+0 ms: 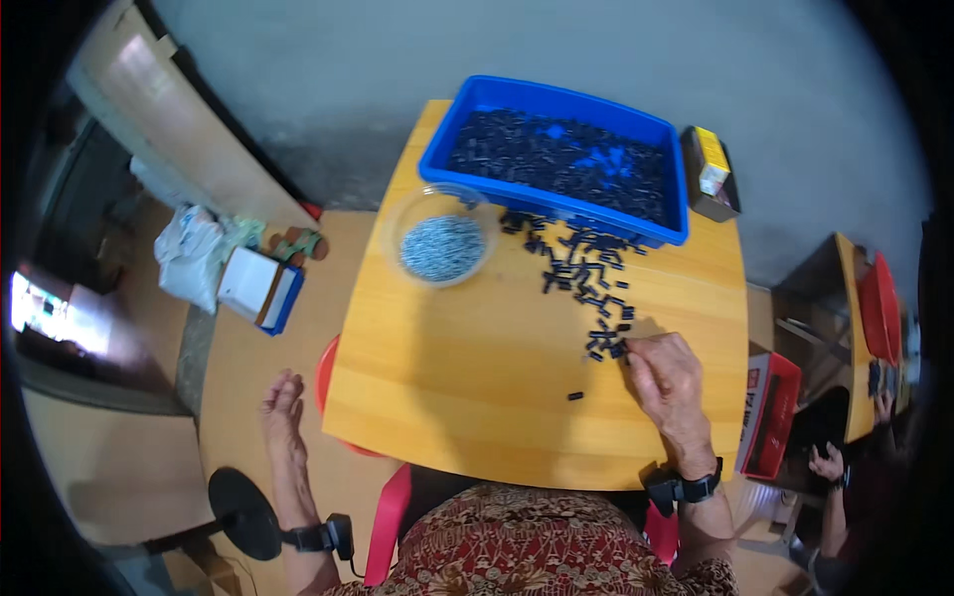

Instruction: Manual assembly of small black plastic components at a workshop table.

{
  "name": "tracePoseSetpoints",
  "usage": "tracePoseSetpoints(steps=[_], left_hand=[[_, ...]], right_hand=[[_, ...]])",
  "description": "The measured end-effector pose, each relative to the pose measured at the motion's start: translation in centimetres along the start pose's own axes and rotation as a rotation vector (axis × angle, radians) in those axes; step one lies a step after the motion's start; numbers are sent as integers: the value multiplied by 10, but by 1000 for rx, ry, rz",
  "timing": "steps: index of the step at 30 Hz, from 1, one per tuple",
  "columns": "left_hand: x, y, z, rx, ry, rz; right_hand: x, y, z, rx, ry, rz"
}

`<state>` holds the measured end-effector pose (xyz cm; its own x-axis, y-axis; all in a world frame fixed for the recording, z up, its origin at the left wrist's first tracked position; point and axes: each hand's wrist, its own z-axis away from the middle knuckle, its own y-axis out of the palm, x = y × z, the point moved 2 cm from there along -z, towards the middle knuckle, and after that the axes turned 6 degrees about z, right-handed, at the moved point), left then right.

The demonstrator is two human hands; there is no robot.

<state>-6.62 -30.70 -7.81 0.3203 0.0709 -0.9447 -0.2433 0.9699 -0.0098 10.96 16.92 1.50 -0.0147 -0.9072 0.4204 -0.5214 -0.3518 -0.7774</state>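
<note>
My right hand is over the right side of the yellow wooden table. Its thumb and fingertips close on a small black piece at the near end of a loose trail of small black oblong pieces. One black piece lies apart, closer to me. Off the table's left edge, my left hand hangs in the air, its fingers loosely bent and nothing visible in them. A clear round bowl holds many small silvery pieces, perhaps pins or screws. Behind it, a blue plastic tub contains a mass of black pieces.
A dark box with a yellow packet stands beside the tub, near the wall. A red stool is by the table's left edge. Bags and a white-and-blue box lie on the floor at left. Another person's hand shows at right, near a red crate.
</note>
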Motion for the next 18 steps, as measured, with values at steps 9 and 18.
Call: tracePoseSetpoints(steps=[9,18], left_hand=[[-117,161,110,530,663,-182],[-45,254,150,1078,689,-509]], right_hand=[[-13,-2,11,51,23,14],[-25,-13,22,156,9,90]])
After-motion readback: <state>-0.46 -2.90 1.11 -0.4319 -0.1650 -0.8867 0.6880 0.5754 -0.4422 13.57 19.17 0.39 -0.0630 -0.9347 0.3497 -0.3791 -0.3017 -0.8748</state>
